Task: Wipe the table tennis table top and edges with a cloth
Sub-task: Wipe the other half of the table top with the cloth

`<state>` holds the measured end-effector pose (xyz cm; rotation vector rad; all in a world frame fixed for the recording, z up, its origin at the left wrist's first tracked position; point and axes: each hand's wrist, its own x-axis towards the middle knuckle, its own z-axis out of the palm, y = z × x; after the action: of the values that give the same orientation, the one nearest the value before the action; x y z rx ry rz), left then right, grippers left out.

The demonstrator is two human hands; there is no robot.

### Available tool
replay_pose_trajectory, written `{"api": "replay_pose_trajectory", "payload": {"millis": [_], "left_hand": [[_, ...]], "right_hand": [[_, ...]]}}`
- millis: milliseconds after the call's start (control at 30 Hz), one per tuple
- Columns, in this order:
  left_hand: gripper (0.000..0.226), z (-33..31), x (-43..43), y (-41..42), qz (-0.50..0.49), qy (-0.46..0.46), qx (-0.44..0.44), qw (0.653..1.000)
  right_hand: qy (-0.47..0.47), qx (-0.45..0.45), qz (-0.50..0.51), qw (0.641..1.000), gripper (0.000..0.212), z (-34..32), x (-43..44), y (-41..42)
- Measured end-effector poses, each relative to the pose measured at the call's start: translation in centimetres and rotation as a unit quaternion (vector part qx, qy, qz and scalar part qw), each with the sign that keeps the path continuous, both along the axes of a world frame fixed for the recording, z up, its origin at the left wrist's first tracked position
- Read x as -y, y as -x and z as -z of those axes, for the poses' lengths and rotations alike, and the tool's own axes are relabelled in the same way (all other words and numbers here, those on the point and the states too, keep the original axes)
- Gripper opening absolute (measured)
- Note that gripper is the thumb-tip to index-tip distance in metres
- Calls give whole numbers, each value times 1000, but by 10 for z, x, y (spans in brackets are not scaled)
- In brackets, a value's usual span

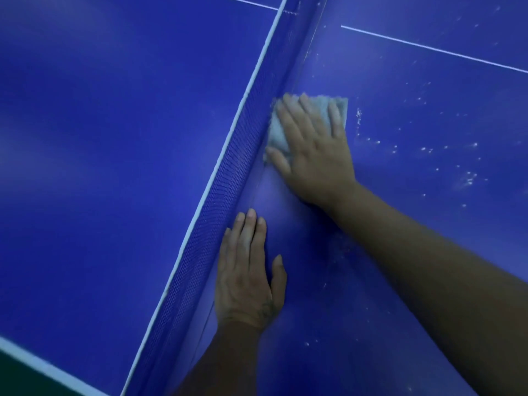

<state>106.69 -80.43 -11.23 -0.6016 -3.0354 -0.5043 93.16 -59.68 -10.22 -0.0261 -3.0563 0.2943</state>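
Observation:
The blue table tennis table top (414, 212) fills the view. Its blue net (228, 178), with a white top band, runs diagonally from bottom left to top centre. My right hand (314, 144) presses flat with spread fingers on a pale folded cloth (275, 130) on the table, right beside the base of the net. My left hand (248, 275) lies flat with straight fingers on the table surface, its outer edge against the net lower down. It holds nothing.
White specks and smears (428, 150) dot the table half to the right of the cloth. A thin white centre line (434, 50) crosses the upper right. At the bottom left the table's white edge line (43, 364) borders dark floor.

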Motion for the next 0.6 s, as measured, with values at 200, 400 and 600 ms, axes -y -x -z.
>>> {"api": "replay_pose_trajectory", "payload": {"millis": [200,400,600], "left_hand": [[65,1,2,0,2,-4,-3,1000],[65,3,4,-1,6,4,-1,1000],[65,3,3,-2,3,11,0,1000]], "right_hand": [[24,40,131,990,72,-8,-47,110],[24,31,106,994,72,-4,-20,92],[46,59,184,980,75,-7,-91,81]]}}
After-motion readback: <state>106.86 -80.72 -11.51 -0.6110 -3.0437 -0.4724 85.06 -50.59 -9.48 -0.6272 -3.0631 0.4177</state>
